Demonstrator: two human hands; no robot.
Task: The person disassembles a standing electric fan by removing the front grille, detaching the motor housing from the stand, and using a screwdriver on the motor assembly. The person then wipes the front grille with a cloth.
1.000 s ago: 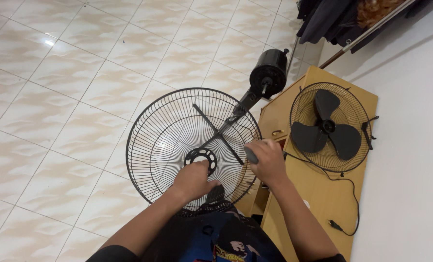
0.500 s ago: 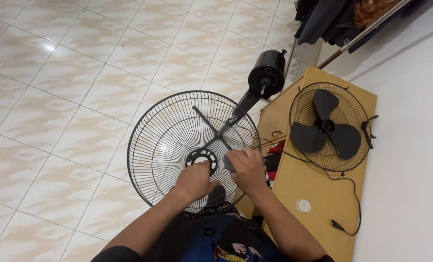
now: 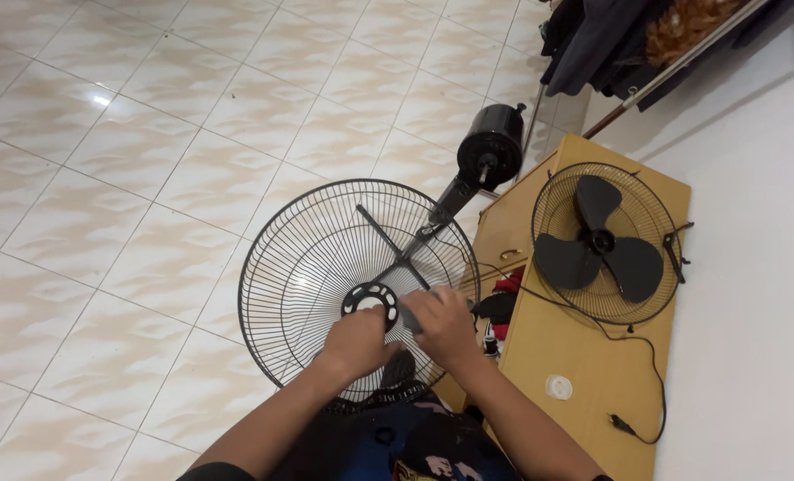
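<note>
1. Pale glossy floor tiles (image 3: 147, 178) are lying under a large black wire fan guard (image 3: 312, 258), which is tilting up against the person's lap.
2. Left hand (image 3: 358, 343) is gripping the guard's round hub ring (image 3: 370, 298), fingers curled shut on it.
3. Right hand (image 3: 444, 326) is closing around a small grey part (image 3: 412, 318) just beside the hub; what it is, I cannot tell.
4. Behind the guard, a motor head (image 3: 490, 147) on its stand is lying on the floor.
5. Farther right, a small fan (image 3: 602, 242) is resting on a wooden cabinet (image 3: 584, 356), its cord (image 3: 633, 428) trailing.
6. Risk, as I judge it: the guard could be slipping sideways, or wires bending, if the grip loosens.
</note>
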